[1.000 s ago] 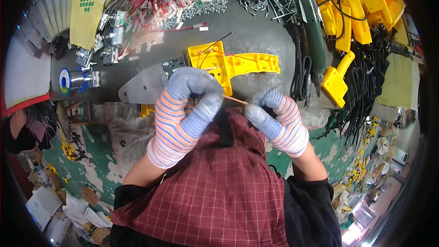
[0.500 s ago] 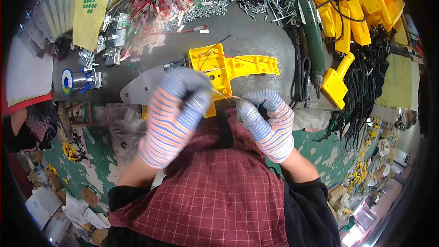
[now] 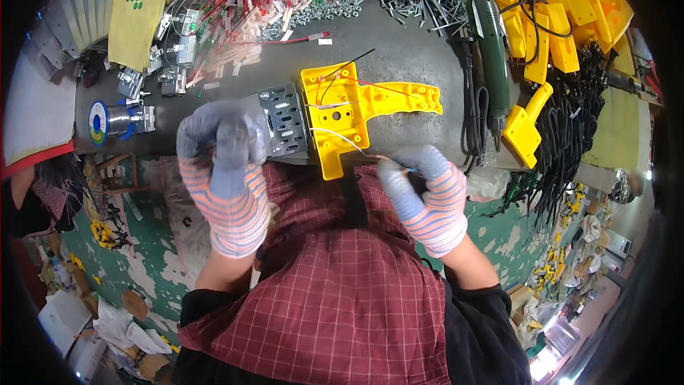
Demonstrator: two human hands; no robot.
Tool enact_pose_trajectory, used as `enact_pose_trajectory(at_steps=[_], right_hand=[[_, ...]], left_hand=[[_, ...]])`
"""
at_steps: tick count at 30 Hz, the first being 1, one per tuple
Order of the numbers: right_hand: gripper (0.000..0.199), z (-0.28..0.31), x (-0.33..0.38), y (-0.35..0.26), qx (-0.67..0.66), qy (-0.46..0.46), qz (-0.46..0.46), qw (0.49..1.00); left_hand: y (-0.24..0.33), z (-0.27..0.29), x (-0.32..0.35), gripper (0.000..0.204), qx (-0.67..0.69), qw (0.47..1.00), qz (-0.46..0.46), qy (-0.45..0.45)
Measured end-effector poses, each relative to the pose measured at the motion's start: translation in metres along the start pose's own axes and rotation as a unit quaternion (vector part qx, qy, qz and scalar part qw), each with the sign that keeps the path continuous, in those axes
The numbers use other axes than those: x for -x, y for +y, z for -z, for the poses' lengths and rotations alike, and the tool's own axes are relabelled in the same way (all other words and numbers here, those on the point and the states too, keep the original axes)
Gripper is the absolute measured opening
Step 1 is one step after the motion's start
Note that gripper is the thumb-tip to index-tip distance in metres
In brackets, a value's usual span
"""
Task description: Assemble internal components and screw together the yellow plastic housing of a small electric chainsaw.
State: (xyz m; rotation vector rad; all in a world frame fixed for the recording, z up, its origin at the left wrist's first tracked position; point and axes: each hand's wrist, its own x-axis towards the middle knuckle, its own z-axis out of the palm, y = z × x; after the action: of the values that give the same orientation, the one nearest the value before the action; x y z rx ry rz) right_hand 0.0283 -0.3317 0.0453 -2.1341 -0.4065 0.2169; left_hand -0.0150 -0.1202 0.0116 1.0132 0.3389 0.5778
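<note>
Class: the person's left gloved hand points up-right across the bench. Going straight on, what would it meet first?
Most likely the perforated grey metal bracket, which the left hand already seems to touch; beyond it lies the yellow plastic housing. Depth is uncertain.

Left hand (image 3: pixel 224 164) curled shut; right hand (image 3: pixel 424 196) pinching.

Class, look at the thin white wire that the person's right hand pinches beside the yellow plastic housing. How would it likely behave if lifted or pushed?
The white wire curves loosely across the yellow housing, so it is probably floppy and would bend rather than push. It looks very thin, so likely light. The right hand pinches it in a knitted glove; it might slip.
</note>
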Motion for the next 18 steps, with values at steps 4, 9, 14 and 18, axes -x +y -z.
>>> enact_pose_trajectory(at_steps=[4,9,14,18], right_hand=[[0.019,-0.024,-0.021,-0.007,0.169,-0.027,0.085,0.982],[0.017,-0.035,-0.030,0.006,0.245,-0.072,0.125,0.959],[0.020,-0.019,-0.020,0.002,0.210,-0.015,0.123,0.970],[0.015,-0.020,-0.022,0.004,0.104,0.012,0.086,0.991]], left_hand=[[-0.017,0.014,0.012,0.019,-0.151,0.981,-0.122,-0.022],[-0.022,0.007,0.019,0.017,-0.088,0.983,-0.140,-0.079],[-0.021,-0.009,0.000,0.026,-0.422,0.827,-0.222,-0.299],[-0.028,-0.017,0.000,0.031,-0.490,0.771,-0.294,-0.283]])
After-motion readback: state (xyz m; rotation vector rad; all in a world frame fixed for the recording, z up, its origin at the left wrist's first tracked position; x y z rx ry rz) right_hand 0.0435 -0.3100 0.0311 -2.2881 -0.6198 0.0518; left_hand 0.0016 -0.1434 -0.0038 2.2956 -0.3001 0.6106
